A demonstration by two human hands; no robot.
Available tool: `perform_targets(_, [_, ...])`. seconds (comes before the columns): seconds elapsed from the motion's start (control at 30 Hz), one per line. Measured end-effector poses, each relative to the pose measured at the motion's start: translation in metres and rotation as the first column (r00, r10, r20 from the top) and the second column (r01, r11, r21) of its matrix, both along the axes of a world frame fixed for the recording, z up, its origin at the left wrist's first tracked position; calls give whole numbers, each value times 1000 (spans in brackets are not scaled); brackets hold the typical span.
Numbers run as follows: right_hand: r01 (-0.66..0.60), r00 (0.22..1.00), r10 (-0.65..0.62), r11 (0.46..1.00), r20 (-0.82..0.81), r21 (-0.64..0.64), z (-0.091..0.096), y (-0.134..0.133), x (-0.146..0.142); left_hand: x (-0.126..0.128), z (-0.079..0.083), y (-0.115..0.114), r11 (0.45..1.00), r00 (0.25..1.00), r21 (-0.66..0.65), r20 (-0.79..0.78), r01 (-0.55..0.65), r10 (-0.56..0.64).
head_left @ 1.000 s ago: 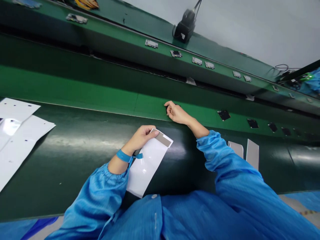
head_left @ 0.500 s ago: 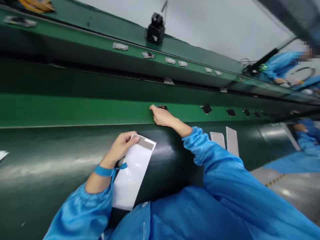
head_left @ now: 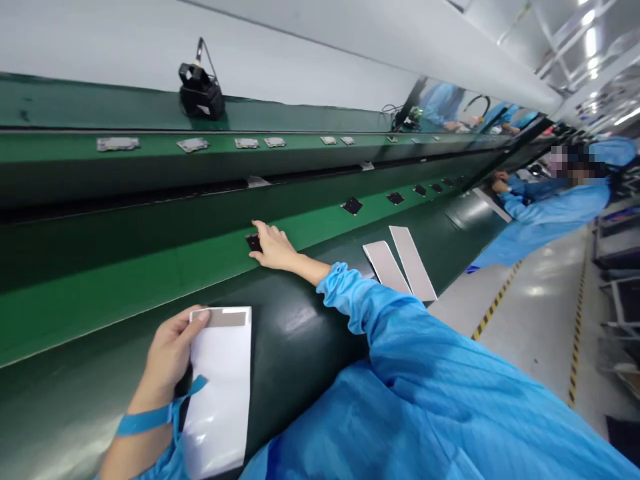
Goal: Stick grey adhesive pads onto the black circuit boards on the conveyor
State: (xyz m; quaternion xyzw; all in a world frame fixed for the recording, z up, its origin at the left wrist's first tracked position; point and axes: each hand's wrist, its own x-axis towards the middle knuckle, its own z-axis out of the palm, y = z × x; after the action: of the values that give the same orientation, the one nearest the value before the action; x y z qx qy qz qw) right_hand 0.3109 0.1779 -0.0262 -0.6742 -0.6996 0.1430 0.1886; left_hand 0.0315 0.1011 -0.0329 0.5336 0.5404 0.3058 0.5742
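Observation:
My left hand [head_left: 167, 353] grips the top left edge of a white glossy sheet [head_left: 220, 387] with a grey strip at its top; the sheet lies on the dark green bench. A blue wrist strap circles that wrist. My right hand [head_left: 273, 247] reaches forward onto the bright green conveyor belt [head_left: 125, 287], its fingers curled on a small black square part [head_left: 253, 242].
More black square parts [head_left: 352, 205] ride the belt to the right. Two grey-white strips [head_left: 400, 263] lie on the bench beyond my right arm. Small grey parts [head_left: 193, 144] sit on the upper ledge under a black device [head_left: 200, 97]. Blue-coated co-workers [head_left: 550, 207] work at the right.
My view has swung right, showing more of the line and aisle. My right hand stays on the black part as it travels along the belt; my left hand keeps the sheet.

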Motion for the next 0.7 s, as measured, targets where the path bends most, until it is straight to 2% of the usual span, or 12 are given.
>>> perform_targets(0.1, [91,994,-94,995,56,43,-2,3,22,-3,2,-5,990,992,-76,24,-119,121])
perform_targets(0.17, [179,983,-181,982,34,58,3,0,43,-9,8,-14,990,992,-74,6,-122,123])
perform_targets(0.23, [258,965,-252,962,-74,87,7,-4,59,-15,16,-27,994,994,-21,-16,-105,104])
perform_targets(0.27, [251,957,-229,962,-178,111,8,-7,62,-17,20,-33,994,994,23,-30,-104,105])
perform_targets(0.33, [119,895,-63,988,-442,100,8,-18,53,-17,26,-43,990,992,86,-51,-111,116])
perform_targets(0.37, [6,825,43,996,-564,84,9,-27,42,-15,28,-47,988,992,102,-53,-113,119])
perform_targets(0.43, [-235,673,213,970,-708,69,14,-55,14,-11,29,-52,985,991,123,-29,-124,128])
perform_targets(0.47, [-325,632,275,943,-724,74,17,-71,-2,-9,28,-54,984,992,125,-12,-127,129])
perform_targets(0.57, [-465,643,412,880,-646,99,23,-112,-43,-4,27,-60,984,991,115,40,-133,129])
perform_targets(0.63, [-487,651,443,867,-616,108,21,-126,-57,-2,27,-66,984,988,107,78,-145,137])
perform_targets(0.7, [-472,635,419,875,-649,103,16,-132,-63,-2,27,-72,985,981,84,133,-153,141])
